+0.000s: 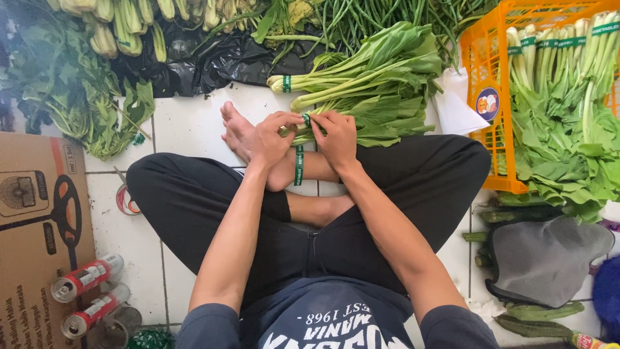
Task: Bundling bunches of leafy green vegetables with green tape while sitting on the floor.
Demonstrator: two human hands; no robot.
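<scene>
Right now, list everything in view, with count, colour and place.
bundle: one, green, in both hands above the crossed legs
tape: one strip, green, hanging from the bundle
banded bundles: about two, green, on the tiles behind it
basket: one, orange, right, full of banded greens
loose greens: heap, green, top left
long beans: heap, green, top
plastic sheet: black, under the top vegetables
box: one, brown, left
cans: two, red and silver, lower left
cloth: grey, lower right
left hand: gripping the stems
right hand: gripping the stems
</scene>
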